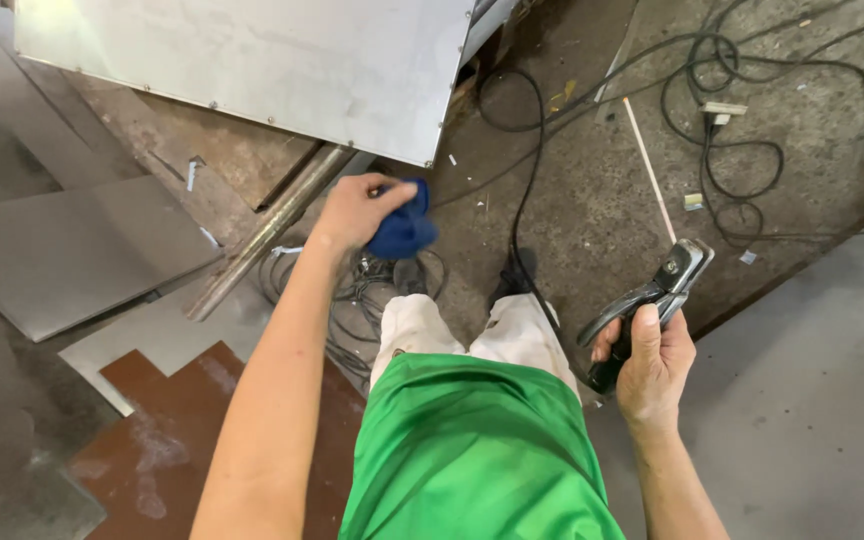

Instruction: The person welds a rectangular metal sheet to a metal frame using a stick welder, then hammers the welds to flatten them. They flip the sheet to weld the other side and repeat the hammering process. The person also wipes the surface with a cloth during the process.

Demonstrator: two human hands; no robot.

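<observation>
Worker grips cloth and welding holder above workshop floor

Left hand clenches a crumpled blue cloth; right hand grasps a black-handled metal electrode holder with thin rod.

Open concrete floor lies between the two hands, crossed by black cables and a thin rod. A metal panel blocks the way just above the left hand, with a pipe and flat sheets beside it.
</observation>
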